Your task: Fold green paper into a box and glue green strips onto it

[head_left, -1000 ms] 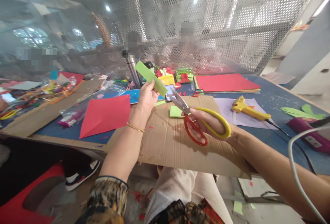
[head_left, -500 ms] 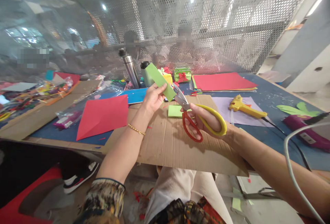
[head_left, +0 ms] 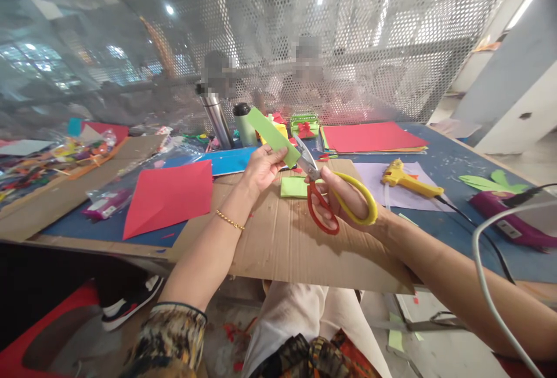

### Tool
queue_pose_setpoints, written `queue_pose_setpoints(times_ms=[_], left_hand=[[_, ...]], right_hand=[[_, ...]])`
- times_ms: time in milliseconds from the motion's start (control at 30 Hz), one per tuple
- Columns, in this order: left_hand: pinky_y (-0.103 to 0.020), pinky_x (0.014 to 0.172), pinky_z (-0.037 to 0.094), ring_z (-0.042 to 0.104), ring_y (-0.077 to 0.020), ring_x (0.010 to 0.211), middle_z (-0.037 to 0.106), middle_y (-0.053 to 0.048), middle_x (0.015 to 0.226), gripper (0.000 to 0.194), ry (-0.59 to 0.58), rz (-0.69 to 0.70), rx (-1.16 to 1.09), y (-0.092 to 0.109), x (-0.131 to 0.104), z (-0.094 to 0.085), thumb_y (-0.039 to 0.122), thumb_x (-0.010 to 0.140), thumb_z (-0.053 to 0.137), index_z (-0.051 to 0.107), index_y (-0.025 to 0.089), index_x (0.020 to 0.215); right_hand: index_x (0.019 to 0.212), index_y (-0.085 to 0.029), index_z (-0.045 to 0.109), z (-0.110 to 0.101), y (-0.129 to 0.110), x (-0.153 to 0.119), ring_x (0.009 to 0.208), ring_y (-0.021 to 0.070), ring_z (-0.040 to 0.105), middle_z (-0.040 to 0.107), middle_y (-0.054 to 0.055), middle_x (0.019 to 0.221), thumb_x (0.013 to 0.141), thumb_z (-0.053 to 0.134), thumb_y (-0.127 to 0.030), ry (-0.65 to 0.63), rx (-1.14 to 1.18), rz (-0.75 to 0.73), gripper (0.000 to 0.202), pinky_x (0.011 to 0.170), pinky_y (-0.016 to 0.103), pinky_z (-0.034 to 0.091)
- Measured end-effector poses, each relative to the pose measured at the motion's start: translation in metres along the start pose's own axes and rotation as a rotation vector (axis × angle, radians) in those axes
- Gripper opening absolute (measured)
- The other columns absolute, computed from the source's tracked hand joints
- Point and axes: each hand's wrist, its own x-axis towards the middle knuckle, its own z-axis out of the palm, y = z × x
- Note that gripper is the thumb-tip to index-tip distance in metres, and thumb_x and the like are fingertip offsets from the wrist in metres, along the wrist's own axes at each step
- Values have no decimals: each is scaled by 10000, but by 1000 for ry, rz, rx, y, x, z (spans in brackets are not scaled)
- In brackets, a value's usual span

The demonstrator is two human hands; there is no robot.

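My left hand (head_left: 263, 168) pinches a light green paper strip (head_left: 270, 132) near its lower right end, the strip tilted up to the left. In my right hand (head_left: 333, 199) is a pair of scissors (head_left: 310, 164) with one yellow and one red handle loop. The blades are at the strip's lower right end; I cannot tell whether they touch it. Below them, another piece of green paper (head_left: 293, 187) lies on the brown cardboard sheet (head_left: 278, 244).
A red paper (head_left: 169, 195) lies left, and a stack of coloured paper (head_left: 369, 137) back right. A yellow glue gun (head_left: 411, 180) rests on lilac paper, its cord running right. A steel flask (head_left: 217, 120) and a green bottle (head_left: 246, 126) stand behind. A white cable (head_left: 483, 268) crosses the right side.
The view has shifted slightly. The scissors blades look a little farther apart from the green strip's end, and both hands keep their holds.
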Motion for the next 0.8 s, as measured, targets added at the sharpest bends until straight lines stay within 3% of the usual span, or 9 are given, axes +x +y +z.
queue_pose_setpoints(times_ms=[467, 800], left_hand=[[-323, 911, 581, 769, -192, 882, 796, -80, 864, 163, -32, -5, -4, 2, 1, -2, -29, 814, 776, 714, 90, 907], [-342, 917, 589, 773, -210, 905, 799, -96, 887, 177, -77, -41, 8, 0, 1, -4, -3, 802, 808, 724, 85, 931]], right_hand=[[883, -234, 513, 1, 3, 0, 292, 79, 378, 486, -85, 519, 875, 516, -846, 56, -97, -14, 612, 285, 217, 346], [882, -235, 518, -1, 5, 0, 344, 89, 444, 535, -60, 559, 918, 519, -788, 45, -66, -36, 554, 314, 214, 378]])
